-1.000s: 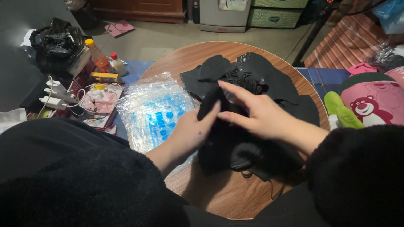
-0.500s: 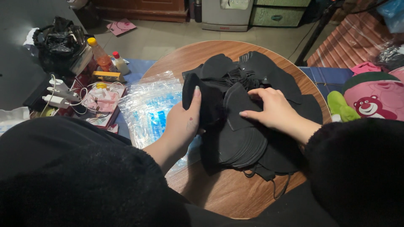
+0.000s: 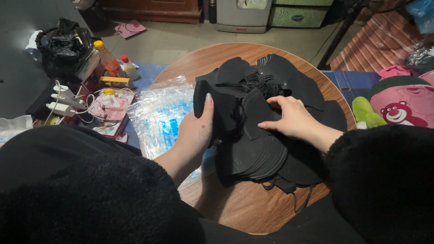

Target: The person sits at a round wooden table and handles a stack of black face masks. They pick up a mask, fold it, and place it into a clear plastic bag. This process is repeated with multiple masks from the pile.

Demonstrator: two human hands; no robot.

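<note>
black fleece sleeves fill the near edge of our view as we sit at a round wooden table [image 3: 235,208], sorting black face masks. our left hand [image 3: 196,131] is clasped around one black mask [image 3: 217,106], holding it upright at the left side of the heap, thumb behind and fingers pressed to its face. our right hand [image 3: 291,118] lies curled on a fanned stack of masks [image 3: 257,156], fingertips pinching the top piece. that stack sits on the near part of the table, edges roughly lined up, and we judge it the part already gathered. beyond it a looser pile of masks [image 3: 275,77] with tangled ear loops spreads toward the far rim, and we judge that part unsorted. just left of the masks, a heap of clear plastic bags with blue print [image 3: 160,115] lies overlapping the table edge; none that we can see holds a mask, so any bagging looks not yet begun. farther left, on the floor, stand an orange drink bottle [image 3: 107,58] and a white power strip [image 3: 61,101]. at right sits a pink cushion with a bear [image 3: 402,106].
</note>
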